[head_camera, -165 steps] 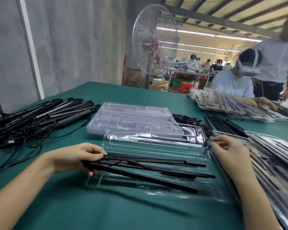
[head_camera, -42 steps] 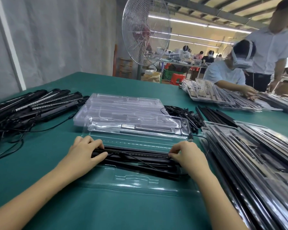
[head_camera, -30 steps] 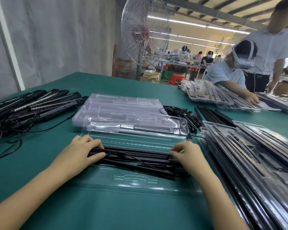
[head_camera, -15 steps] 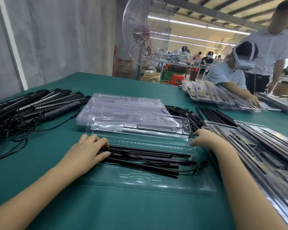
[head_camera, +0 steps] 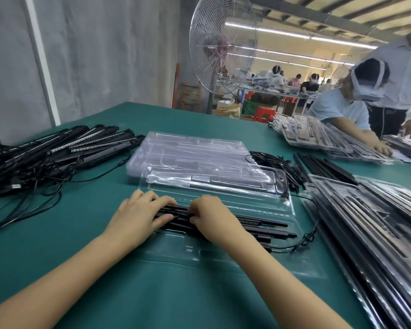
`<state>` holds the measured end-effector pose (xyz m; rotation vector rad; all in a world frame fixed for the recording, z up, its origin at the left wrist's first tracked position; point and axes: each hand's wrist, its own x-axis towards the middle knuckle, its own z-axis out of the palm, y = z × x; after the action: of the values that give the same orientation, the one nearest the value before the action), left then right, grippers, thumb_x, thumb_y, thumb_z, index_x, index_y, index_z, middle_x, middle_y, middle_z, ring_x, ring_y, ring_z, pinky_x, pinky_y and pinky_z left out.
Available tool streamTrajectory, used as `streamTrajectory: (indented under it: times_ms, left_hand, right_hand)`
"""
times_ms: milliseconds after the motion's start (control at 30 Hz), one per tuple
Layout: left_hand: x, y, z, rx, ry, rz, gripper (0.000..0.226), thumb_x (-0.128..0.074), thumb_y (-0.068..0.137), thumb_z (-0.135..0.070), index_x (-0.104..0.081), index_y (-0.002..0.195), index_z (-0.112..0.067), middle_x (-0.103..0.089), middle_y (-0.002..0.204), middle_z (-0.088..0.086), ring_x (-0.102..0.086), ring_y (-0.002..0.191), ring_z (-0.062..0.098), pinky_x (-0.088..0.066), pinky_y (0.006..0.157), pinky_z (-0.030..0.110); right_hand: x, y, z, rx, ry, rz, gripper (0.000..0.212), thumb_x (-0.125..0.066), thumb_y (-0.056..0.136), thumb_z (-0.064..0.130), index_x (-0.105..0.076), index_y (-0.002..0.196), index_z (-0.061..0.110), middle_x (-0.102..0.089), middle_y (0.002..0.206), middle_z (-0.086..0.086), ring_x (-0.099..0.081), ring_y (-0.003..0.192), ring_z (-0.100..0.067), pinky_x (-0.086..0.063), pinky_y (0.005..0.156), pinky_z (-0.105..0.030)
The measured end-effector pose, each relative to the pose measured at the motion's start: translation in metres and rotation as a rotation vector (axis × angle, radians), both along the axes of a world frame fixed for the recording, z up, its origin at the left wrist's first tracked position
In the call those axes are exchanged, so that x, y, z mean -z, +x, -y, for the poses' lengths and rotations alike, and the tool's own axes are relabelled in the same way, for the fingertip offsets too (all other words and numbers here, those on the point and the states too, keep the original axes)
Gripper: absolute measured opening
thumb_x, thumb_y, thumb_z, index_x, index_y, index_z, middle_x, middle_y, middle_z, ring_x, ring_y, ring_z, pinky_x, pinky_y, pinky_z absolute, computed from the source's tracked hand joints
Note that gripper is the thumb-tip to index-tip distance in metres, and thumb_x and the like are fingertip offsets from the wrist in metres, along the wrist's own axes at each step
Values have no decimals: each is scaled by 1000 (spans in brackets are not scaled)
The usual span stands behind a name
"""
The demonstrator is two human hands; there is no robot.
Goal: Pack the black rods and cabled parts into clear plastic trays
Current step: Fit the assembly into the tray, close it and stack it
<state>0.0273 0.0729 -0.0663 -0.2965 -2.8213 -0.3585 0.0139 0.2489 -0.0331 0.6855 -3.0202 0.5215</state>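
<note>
Black rods (head_camera: 259, 224) lie in the tray (head_camera: 173, 245); our left hand (head_camera: 138, 217) and right hand (head_camera: 211, 218) pinch them near its left end, so we press evenly to seat them

One camera on the worker's head, facing forward and down across the teal-green cloth table (head_camera: 199, 293), close over the left hand (head_camera: 138, 216) and right hand (head_camera: 211, 218), round wire-caged fan (head_camera: 223, 43) far beyond.

The black rods (head_camera: 259, 227) are held near their left ends by the left hand (head_camera: 138, 217) and right hand (head_camera: 211, 220), in the clear tray (head_camera: 237, 256). Empty trays (head_camera: 195, 155) are stacked just behind it; cabled parts (head_camera: 57, 155) are piled at the left.
</note>
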Motion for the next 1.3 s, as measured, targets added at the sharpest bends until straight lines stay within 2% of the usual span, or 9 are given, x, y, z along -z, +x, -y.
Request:
streamTrajectory:
  times_ms: [167, 267, 367, 500, 633, 967, 1067, 1167, 1300]
  left_hand:
    - [-1, 2, -4, 57, 67, -52, 31, -52, 93, -43, -47, 123, -44, -45, 110, -18, -36, 103, 9, -38, 88, 24]
    - [-1, 3, -10, 139, 75, -72, 28, -54, 95, -29, -54, 119, -43, -47, 110, -18, -37, 101, 7, -40, 89, 27]
    - [1, 3, -11, 196, 46, -88, 27, -53, 95, -20, -60, 113, -39, -53, 104, -14, -40, 94, 8, -42, 84, 28]
    - [3, 1, -9, 223, 72, -92, 24, -54, 94, -12, -66, 105, -30, -56, 96, -8, -43, 86, 13, -45, 81, 39]
    - [5, -1, -10, 240, 29, -67, 37, -51, 94, -7, -64, 111, -38, -54, 98, -9, -38, 87, 10, -40, 84, 33]
    - [0, -4, -11, 278, 56, 52, 29, -44, 99, -20, -62, 115, -37, -51, 106, -15, -38, 98, 6, -31, 90, 20]
    - [0, 0, -11, 290, 71, 64, 24, -46, 96, -38, -60, 116, -38, -49, 104, -16, -37, 100, 4, -31, 91, 17]
    - [0, 2, -11, 289, 73, 82, 28, -45, 93, -47, -58, 116, -40, -47, 104, -18, -37, 100, 1, -32, 92, 17]
    - [0, 4, -9, 307, 69, 123, 50, -28, 81, -73, -53, 115, -47, -42, 105, -25, -33, 103, -5, -31, 94, 16]
  right_hand:
    - [1, -5, -11, -78, -181, 61, 19, -64, 85, 9, -71, 103, 10, -66, 93, -2, -52, 80, -12, -35, 67, -16]
    - [5, -6, -10, -69, -143, 6, 23, -61, 85, 2, -73, 102, 10, -51, 76, 5, -50, 78, -17, -35, 64, -20]
    - [10, -5, -11, -107, -65, -18, 29, -53, 85, -3, -72, 102, 10, -60, 87, -10, -55, 85, -27, -43, 70, -30]
    - [12, 2, -20, -58, -211, 18, 27, -54, 88, 2, -71, 105, 14, -70, 102, -5, -62, 96, -20, -47, 86, -28]
    - [13, 3, -23, -94, -138, 50, 36, -44, 89, 0, -70, 111, 12, -62, 106, -12, -53, 101, -23, -34, 73, -19]
    - [-29, -3, -56, 49, 20, 129, 48, -39, 82, -7, -70, 108, 18, -62, 122, -7, -60, 104, -23, -49, 86, -29]
    - [-50, -13, -111, 314, 293, 102, 53, -38, 84, -11, -61, 123, 17, -52, 134, -10, -58, 110, -27, -51, 78, -28]
    - [-44, -11, -156, 490, 600, 243, 43, -38, 89, -4, -58, 124, 12, -56, 128, -10, -55, 113, -26, -47, 95, -34]
    - [-29, -29, -174, 615, 346, 139, 32, -44, 88, -5, -62, 112, 4, -62, 115, -12, -61, 101, -27, -50, 92, -38]
